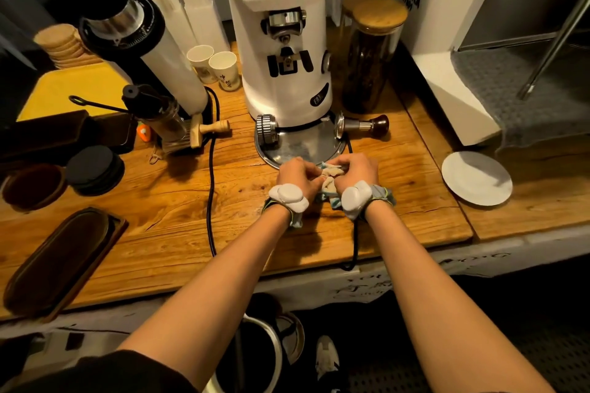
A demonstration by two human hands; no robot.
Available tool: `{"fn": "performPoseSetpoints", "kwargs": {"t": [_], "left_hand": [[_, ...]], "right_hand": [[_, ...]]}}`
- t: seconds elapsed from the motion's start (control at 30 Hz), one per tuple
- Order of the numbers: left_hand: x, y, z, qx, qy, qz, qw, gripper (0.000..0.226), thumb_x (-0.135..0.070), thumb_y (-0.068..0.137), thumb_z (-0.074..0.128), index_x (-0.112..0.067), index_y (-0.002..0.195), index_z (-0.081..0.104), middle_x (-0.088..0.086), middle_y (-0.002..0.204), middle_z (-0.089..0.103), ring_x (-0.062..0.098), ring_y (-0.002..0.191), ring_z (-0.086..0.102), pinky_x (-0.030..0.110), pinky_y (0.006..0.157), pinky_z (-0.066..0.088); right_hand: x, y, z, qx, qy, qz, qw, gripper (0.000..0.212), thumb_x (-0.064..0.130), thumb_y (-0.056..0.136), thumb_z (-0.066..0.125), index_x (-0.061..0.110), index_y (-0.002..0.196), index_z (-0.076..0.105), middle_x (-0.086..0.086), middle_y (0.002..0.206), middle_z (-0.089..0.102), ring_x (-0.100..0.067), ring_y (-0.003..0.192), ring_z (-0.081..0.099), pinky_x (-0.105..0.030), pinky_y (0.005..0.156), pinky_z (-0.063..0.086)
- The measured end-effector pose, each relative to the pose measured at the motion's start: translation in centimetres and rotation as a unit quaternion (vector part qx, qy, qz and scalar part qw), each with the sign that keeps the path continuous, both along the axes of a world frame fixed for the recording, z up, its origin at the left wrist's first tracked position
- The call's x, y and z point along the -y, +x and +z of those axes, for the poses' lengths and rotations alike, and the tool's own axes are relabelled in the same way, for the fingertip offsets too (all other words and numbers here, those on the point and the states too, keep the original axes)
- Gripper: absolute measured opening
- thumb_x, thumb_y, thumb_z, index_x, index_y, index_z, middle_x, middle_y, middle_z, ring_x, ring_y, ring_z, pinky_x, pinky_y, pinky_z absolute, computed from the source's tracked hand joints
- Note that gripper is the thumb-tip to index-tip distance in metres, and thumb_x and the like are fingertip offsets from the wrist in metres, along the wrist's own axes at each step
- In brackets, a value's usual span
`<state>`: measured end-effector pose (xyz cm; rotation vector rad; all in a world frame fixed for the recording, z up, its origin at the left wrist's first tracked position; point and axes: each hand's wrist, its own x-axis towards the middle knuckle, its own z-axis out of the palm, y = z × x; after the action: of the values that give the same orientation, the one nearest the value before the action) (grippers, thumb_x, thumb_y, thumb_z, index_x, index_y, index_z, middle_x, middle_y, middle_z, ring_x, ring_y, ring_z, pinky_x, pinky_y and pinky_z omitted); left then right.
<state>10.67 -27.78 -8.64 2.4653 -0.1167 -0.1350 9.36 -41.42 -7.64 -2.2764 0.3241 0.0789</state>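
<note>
Hands meet at the near edge of the grinder's tray. Left hand [295, 174] and right hand [357, 171] both have fingers curled in, pinching a bunched cloth [330, 176] between them. The cloth is pale with blue-green edging, crumpled, and its tail hangs toward the wrists and touches the wooden counter [159, 201]. Knuckles face each other, so this looks like folding or bunching the rag into a pad for wiping; wringing is possible too, cannot tell which. Each wrist has a white tracker strapped on: left [289, 198], right [356, 200].

Just beyond the hands is the round steel tray [306, 145] at the foot of the white coffee grinder [284, 41]. That is the likely wipe target, since grounds collect there. At the tray's left rim sits a knurled metal distributor [266, 129]. At its right rim a tamper [364, 126] with a dark wooden knob lies on its side, parked within reach of the chute.

To the right of the grinder is a glass jar [370, 54] with a wooden lid and dark contents. Far left of it stand two paper cups [212, 65]. A black cable [210, 185] runs down over the near counter edge. A wooden-handled brush [207, 131] lies to the left of the tray. A white saucer [477, 177] sits well apart on the right, and a dark oval tray [60, 258] is at near left.
</note>
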Motion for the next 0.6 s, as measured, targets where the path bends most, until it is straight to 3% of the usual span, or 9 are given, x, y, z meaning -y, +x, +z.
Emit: {"fn": "performPoseSetpoints", "kwargs": {"t": [0.17,0.33,0.43,0.6], "left_hand": [[-0.9,-2.5,0.0,-0.040,-0.033,-0.018,0.999,0.014,-0.024,0.081,0.076,-0.014,0.091,0.079,-0.003,0.090,0.075,0.007,0.079,0.065,0.018,0.070,0.048],[-1.1,-4.6,0.8,-0.062,-0.058,-0.026,0.996,0.013,-0.028,0.081,0.076,-0.020,0.091,0.079,-0.008,0.085,0.075,0.004,0.077,0.066,0.021,0.066,0.054],[0.0,-5.6,2.3,-0.041,-0.098,-0.021,0.994,0.013,-0.028,0.083,0.071,-0.021,0.092,0.077,-0.011,0.080,0.070,0.001,0.070,0.062,0.019,0.060,0.049],[3.7,-7.6,4.1,0.003,-0.122,-0.060,0.991,0.017,-0.026,0.087,0.068,-0.019,0.102,0.074,-0.009,0.088,0.070,0.002,0.076,0.062,0.011,0.062,0.047]], "right_hand": [[0.8,-1.7,-0.4,-0.048,0.008,0.041,0.998,0.023,0.007,0.075,0.075,0.017,0.095,0.079,-0.001,0.098,0.075,-0.017,0.097,0.067,-0.032,0.086,0.057],[2.0,-3.5,0.8,-0.059,0.019,0.092,0.994,0.020,0.016,0.073,0.081,0.021,0.092,0.079,0.007,0.093,0.075,-0.013,0.091,0.068,-0.022,0.070,0.052],[3.2,-4.7,2.0,-0.045,0.081,0.046,0.995,0.030,0.011,0.071,0.081,0.021,0.099,0.078,0.005,0.098,0.075,-0.013,0.093,0.067,-0.029,0.078,0.057],[6.8,-7.1,3.7,-0.036,0.178,-0.017,0.983,0.043,-0.001,0.070,0.079,0.022,0.106,0.073,0.004,0.103,0.072,-0.011,0.097,0.066,-0.017,0.071,0.049]]}}
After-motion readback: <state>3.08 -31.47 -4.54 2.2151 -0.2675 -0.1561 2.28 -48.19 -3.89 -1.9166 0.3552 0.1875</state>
